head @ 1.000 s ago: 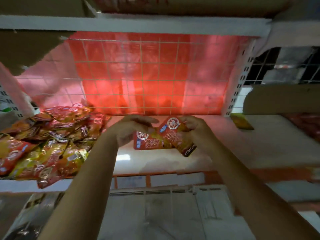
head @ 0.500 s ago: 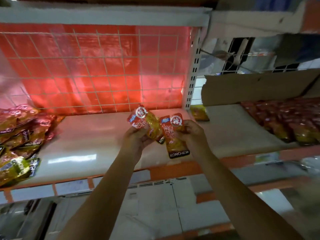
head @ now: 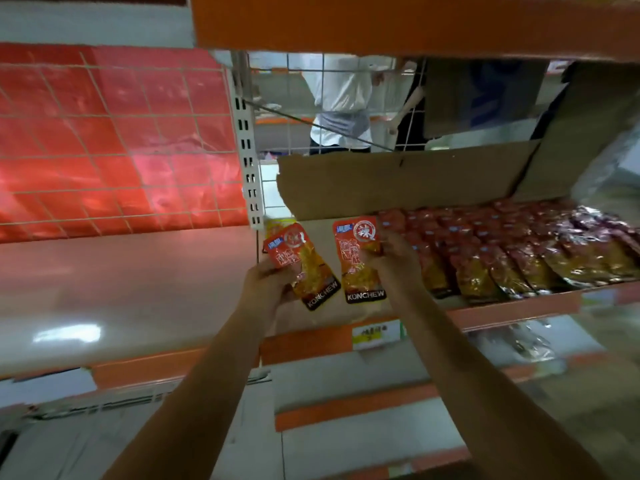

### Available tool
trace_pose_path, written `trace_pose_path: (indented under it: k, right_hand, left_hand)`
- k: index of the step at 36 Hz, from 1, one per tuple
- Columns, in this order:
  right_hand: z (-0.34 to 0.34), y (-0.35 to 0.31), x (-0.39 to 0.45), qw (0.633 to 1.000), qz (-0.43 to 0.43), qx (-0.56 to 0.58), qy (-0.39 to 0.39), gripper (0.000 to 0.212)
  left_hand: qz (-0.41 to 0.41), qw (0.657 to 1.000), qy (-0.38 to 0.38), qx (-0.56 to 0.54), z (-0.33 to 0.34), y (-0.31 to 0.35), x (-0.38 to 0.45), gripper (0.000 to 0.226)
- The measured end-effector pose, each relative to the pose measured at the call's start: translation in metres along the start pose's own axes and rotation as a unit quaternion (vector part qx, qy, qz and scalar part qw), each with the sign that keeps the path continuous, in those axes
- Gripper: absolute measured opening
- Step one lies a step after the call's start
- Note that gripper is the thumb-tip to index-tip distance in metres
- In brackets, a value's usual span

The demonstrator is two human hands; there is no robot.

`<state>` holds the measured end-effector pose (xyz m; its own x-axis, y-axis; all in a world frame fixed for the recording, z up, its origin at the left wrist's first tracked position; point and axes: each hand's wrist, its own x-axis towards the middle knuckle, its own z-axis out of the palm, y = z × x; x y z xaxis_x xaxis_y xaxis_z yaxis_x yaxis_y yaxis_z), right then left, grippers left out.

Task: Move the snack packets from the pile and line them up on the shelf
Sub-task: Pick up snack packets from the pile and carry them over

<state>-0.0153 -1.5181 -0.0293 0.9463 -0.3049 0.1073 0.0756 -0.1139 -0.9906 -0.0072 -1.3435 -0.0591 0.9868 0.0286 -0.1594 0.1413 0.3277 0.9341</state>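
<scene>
**Carrying two packets to the row: placement step**

Holding one snack packet apiece, the person is at the carry-and-place stage. The left hand (head: pixel 266 282) has its grip clamped on the left packet (head: pixel 301 263), which tilts with its printed foot toward the right. The right hand (head: pixel 391 254) pinches the right packet (head: pixel 358 258) by its right edge, label upright. Both packets hover over the bare stretch of shelf (head: pixel 138 271) at the left end of the lined-up row (head: pixel 502 251), which lies overlapped in front of a cardboard flap (head: pixel 398 178). A yellow packet (head: pixel 277 224) sits behind, by the slotted upright (head: pixel 250 168). The pile is out of view. The next move probably calls for laying the right packet beside the row's leftmost member, matching its angle, then the left packet after it.
</scene>
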Motion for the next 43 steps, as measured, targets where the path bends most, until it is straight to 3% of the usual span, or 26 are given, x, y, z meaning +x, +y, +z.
trace_pose_path:
  k: [6,10,14,21,28,31,35,39,43]
  right_hand:
    - [-0.047,0.012,0.016,1.000,0.015,-0.016,0.023,0.037]
    - [-0.072,0.026,0.023,0.997,0.033,-0.050,0.058,0.034]
    - [-0.098,0.036,0.041,0.993,0.016,-0.095,0.071,0.054]
    - [-0.141,0.044,0.066,0.982,-0.053,-0.180,-0.020,0.083]
    - [-0.172,0.063,0.082,0.909,-0.091,-0.363,-0.186,0.050]
    - [-0.178,0.068,0.085,0.874,-0.123,-0.422,-0.208,0.047]
    - [-0.180,0.069,0.087,0.799,-0.183,-0.535,-0.202,0.043]
    - [-0.181,0.066,0.084,0.789,-0.214,-0.548,-0.178,0.038]
    - [-0.178,0.061,0.083,0.790,-0.198,-0.552,-0.182,0.037]
  left_hand:
    - [-0.019,0.999,-0.042,0.018,0.034,-0.009,-0.003,0.018]
    - [-0.031,0.997,-0.055,0.038,0.047,-0.021,0.001,0.017]
    - [-0.038,0.997,-0.049,0.038,0.068,-0.029,0.003,0.022]
    - [-0.047,0.998,-0.015,0.029,0.114,-0.048,0.009,0.018]
    - [-0.062,0.997,0.040,-0.006,0.152,-0.071,0.008,0.018]
    - [-0.057,0.996,0.062,0.035,0.157,-0.077,0.008,0.023]
    - [-0.059,0.993,0.088,0.049,0.159,-0.077,0.008,0.012]
    - [-0.058,0.993,0.092,0.041,0.163,-0.072,0.010,0.016]
    - [-0.055,0.987,0.105,0.109,0.167,-0.069,0.021,0.020]
